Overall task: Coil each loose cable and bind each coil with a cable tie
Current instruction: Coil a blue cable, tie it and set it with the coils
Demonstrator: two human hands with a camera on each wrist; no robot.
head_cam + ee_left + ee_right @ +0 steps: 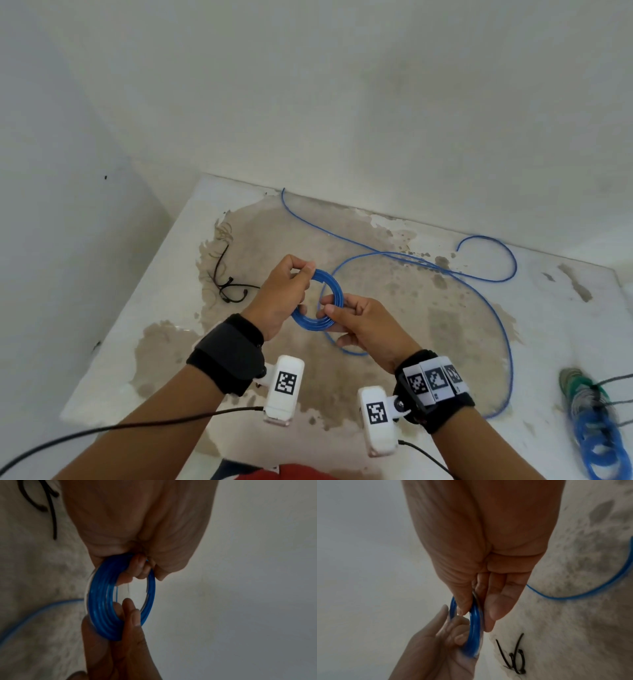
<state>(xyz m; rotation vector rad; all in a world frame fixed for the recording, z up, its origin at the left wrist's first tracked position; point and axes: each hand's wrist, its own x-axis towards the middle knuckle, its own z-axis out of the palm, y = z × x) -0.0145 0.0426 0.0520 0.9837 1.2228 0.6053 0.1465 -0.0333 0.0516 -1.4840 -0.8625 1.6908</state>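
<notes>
Head view shows my left hand (pixel 279 296) pinching the top of the blue coil (pixel 317 299) between thumb and curled fingers, while my right hand (pixel 364 329) pinches its lower edge, holding it above the worktop (pixel 548 325). Its loose blue cable (pixel 479 287) trails over the stained surface; black cable ties (pixel 226 277) lie to the left, finished coils (pixel 594 428) far right.
</notes>
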